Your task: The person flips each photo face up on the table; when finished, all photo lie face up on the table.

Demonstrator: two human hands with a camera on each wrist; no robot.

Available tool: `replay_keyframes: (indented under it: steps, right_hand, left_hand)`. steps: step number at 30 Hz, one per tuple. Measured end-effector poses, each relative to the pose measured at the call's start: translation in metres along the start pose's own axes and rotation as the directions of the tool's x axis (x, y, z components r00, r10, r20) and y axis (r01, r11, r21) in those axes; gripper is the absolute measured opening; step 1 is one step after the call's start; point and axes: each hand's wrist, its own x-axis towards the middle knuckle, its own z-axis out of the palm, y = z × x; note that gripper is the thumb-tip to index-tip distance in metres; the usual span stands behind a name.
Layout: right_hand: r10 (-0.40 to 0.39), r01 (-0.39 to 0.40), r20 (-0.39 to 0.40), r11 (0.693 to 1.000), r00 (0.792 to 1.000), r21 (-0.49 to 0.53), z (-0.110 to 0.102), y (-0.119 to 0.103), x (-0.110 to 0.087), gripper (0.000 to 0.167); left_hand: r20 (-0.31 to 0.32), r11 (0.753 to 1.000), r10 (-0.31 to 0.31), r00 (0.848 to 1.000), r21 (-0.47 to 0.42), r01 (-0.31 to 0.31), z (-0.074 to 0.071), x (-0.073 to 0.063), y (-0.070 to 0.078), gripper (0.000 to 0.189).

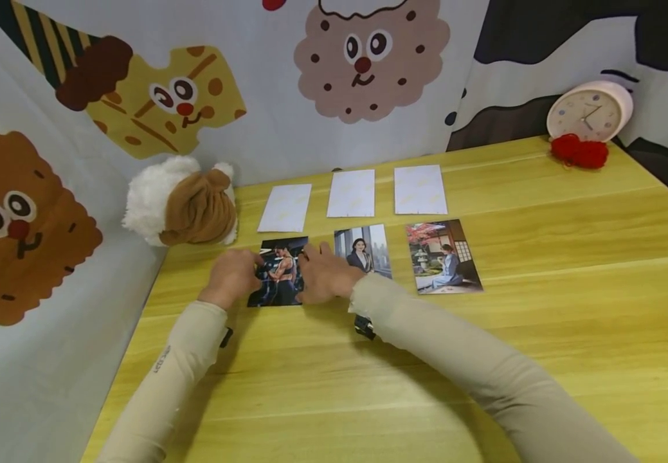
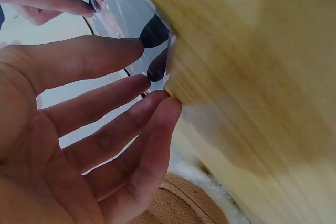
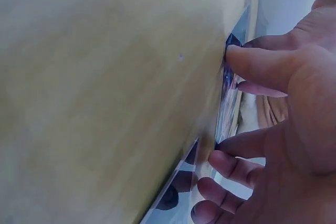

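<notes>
A glossy photo card [image 1: 280,276] of a person in dark sportswear lies on the wooden table, between the two hands. My left hand [image 1: 231,278] is at its left edge; in the left wrist view, the thumb and index fingertips touch the card's glossy surface near a corner. At the opposite edge, my right hand [image 1: 328,273] has its fingers spread, with the fingertips at the card's border in the right wrist view. A second photo card [image 1: 362,251], a person in a suit, is partly hidden behind the right hand and sleeve. To its right lies a third photo card [image 1: 443,260] with a garden scene.
Behind the photos, a row holds a left white card [image 1: 285,208], a middle white card [image 1: 351,193] and a right white card [image 1: 420,190]. A white-and-brown plush toy [image 1: 189,206] sits back left. A round clock [image 1: 588,112] and red yarn [image 1: 579,152] stand back right.
</notes>
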Motion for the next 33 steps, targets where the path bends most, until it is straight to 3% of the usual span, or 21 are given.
replay_keyframes:
  steps: [16,22,28,31,33]
  right_hand:
    - [-0.057,0.057,0.023,0.998,0.998,0.009,-0.002,0.007,0.001,0.089]
    - [-0.075,0.066,0.062,0.988,0.995,0.139,-0.007,0.011,0.002,0.084]
    - [-0.121,0.109,0.025,0.954,0.992,0.279,-0.015,0.021,0.0,0.076]
    - [-0.157,0.158,-0.028,0.942,0.987,0.296,-0.02,0.027,-0.004,0.07]
    - [-0.171,0.184,-0.068,0.933,0.983,0.309,-0.024,0.033,-0.008,0.066]
  left_hand:
    - [0.047,0.996,-0.071,0.996,-0.051,0.073,-0.001,-0.003,-0.002,0.041]
    - [0.052,0.996,-0.071,0.996,-0.051,0.074,-0.005,-0.003,-0.001,0.039]
    - [-0.067,0.997,-0.023,0.997,-0.071,0.018,-0.011,-0.002,0.001,0.035]
    - [-0.136,0.983,-0.001,0.991,-0.18,-0.023,-0.014,0.001,0.007,0.033]
    - [-0.157,0.958,0.018,0.987,-0.282,-0.062,-0.016,0.004,0.013,0.034]
